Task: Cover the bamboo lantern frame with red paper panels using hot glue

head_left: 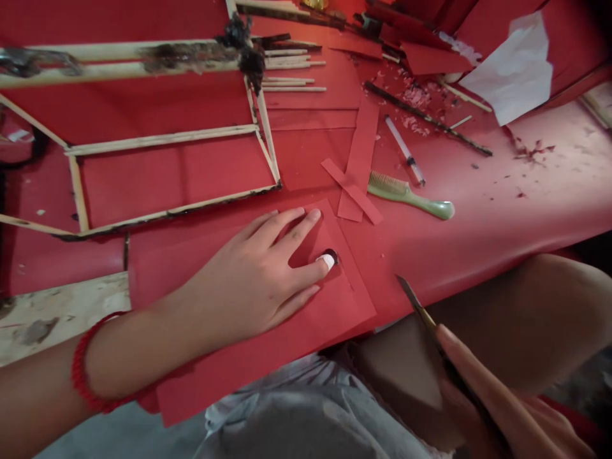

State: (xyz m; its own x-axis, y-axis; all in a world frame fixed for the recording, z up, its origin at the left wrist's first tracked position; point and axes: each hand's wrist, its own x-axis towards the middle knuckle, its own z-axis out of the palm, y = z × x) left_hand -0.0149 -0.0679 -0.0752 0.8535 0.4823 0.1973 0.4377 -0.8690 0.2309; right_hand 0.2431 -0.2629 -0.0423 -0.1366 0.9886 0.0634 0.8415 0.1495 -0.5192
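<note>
My left hand lies flat with its fingers spread on a red paper sheet. A white cover or mark shows at one fingertip, over a small dark round spot on the sheet. A red cord bracelet circles that wrist. In my right hand, at the lower right, is a slim craft knife. Its narrow blade points up and to the left, apart from the sheet's right corner. My right fingers are closed around its handle, and part of that hand is out of frame.
A frame of pale sticks with dark, glue-like joints stands at the upper left. Beyond my left hand lie red paper strips, a green comb, a pen, loose sticks and crumpled white paper.
</note>
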